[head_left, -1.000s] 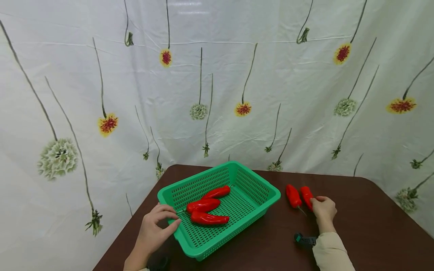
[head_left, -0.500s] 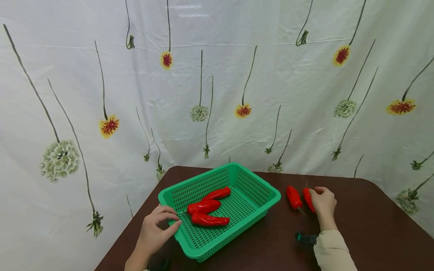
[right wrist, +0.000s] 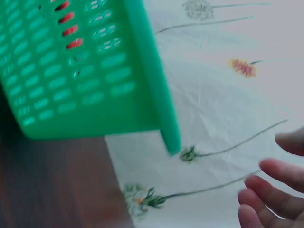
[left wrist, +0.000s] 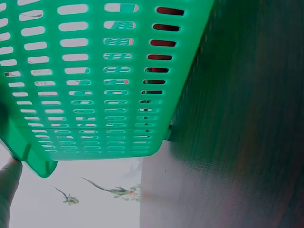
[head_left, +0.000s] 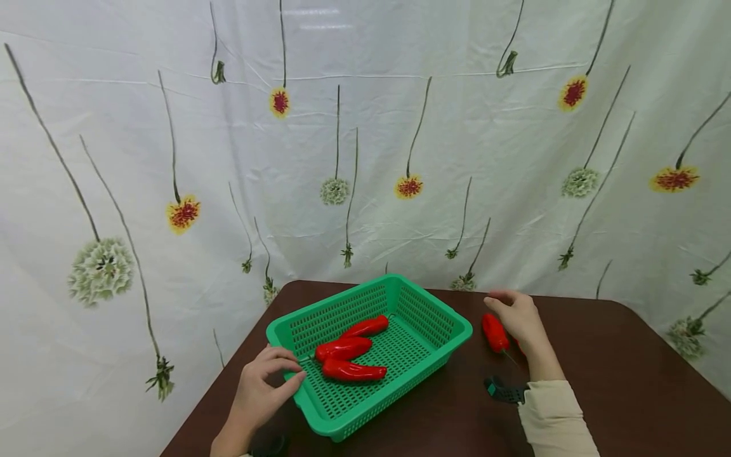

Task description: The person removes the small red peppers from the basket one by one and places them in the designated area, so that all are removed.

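A green slotted plastic basket point(head_left: 400, 392) holds three red chili peppers point(head_left: 354, 370). At its left end my left hand point(head_left: 259, 384) grips the rim, with the thumb and index fingertip close together there. A finger point(left wrist: 10, 183) shows at the rim in the left wrist view. To the right of the basket, my right hand point(head_left: 516, 317) is raised over the table with loosely bent fingers and nothing in them. Just left of and below it lies a red pepper point(head_left: 494, 332) with a thin stem. Another red pepper point(head_left: 520, 347) is mostly hidden behind the right hand and wrist.
The dark brown table point(head_left: 634, 381) extends right and in front of the basket. A white curtain point(head_left: 365, 158) with printed flowers hangs behind it. Black wristbands point(head_left: 505, 390) are on both wrists.
My right hand has let go of the right-hand pepper, lifted, and moved left and away toward the other loose pepper. My left hand and the basket have stayed in place.
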Demonstrator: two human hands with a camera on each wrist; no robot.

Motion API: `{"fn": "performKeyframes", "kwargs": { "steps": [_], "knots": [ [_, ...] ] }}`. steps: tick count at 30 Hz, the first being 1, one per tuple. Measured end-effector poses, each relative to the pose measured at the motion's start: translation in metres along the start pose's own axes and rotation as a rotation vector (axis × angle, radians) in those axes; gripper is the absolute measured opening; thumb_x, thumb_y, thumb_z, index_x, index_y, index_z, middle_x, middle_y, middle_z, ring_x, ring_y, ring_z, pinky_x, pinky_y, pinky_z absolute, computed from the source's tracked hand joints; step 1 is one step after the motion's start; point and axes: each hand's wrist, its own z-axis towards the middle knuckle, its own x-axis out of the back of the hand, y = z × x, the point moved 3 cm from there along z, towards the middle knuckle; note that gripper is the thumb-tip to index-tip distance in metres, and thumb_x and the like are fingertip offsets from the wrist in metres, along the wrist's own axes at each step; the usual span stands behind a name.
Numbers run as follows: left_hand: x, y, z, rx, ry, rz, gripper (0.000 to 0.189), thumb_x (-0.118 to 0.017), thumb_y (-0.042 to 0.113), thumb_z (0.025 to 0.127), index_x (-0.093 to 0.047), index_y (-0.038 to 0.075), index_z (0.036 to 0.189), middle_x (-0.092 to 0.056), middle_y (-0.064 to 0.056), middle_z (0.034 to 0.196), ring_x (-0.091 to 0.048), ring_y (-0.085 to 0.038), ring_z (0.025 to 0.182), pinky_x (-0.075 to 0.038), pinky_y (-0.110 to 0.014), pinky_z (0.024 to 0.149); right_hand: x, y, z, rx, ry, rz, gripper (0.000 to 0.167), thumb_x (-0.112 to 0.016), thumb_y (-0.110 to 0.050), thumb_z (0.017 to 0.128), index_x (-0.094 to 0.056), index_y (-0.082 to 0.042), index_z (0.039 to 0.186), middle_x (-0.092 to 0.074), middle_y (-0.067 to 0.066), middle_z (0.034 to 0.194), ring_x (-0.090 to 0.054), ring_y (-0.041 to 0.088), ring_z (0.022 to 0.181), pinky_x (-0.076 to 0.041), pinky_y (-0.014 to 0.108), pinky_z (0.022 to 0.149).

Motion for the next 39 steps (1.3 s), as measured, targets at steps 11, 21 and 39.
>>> {"fn": "performKeyframes", "kwargs": {
  "steps": [11, 21, 39],
  "knots": [
    [-0.001, 0.001, -0.002, -0.031, -0.019, -0.042, 0.038, -0.085, -0.009, 0.066, -0.074, 0.025, 0.079, -0.068, 0.006, 0.088, -0.059, -0.009, 0.085, -0.045, -0.012, 0.082, -0.024, -0.034, -0.001, 0.109, -0.206, 0.003, 0.044, -0.056, -0.030, 0.103, -0.056, -0.001, 0.137, -0.052, 0.023, 0.142, -0.054, 0.040, 0.125, -0.047, 0.051, 0.102],
    [0.001, 0.000, -0.002, -0.035, -0.003, -0.036, 0.039, -0.085, -0.011, 0.064, -0.074, 0.024, 0.078, -0.068, 0.005, 0.087, -0.059, -0.009, 0.085, -0.045, -0.011, 0.081, -0.066, -0.094, 0.018, 0.383, -0.647, -0.122, 0.046, -0.062, -0.029, 0.100, -0.057, -0.005, 0.138, -0.060, 0.014, 0.138, -0.056, 0.031, 0.128, -0.048, 0.049, 0.106],
    [0.003, 0.003, 0.000, -0.043, -0.007, -0.045, 0.038, -0.085, -0.010, 0.066, -0.074, 0.024, 0.079, -0.068, 0.005, 0.088, -0.059, -0.009, 0.085, -0.046, -0.012, 0.080, -0.133, -0.122, 0.042, 0.377, -0.958, -0.163, 0.035, -0.066, -0.015, 0.096, -0.063, -0.004, 0.129, -0.068, 0.009, 0.125, -0.064, 0.019, 0.115, -0.054, 0.035, 0.097]
  ]
}}
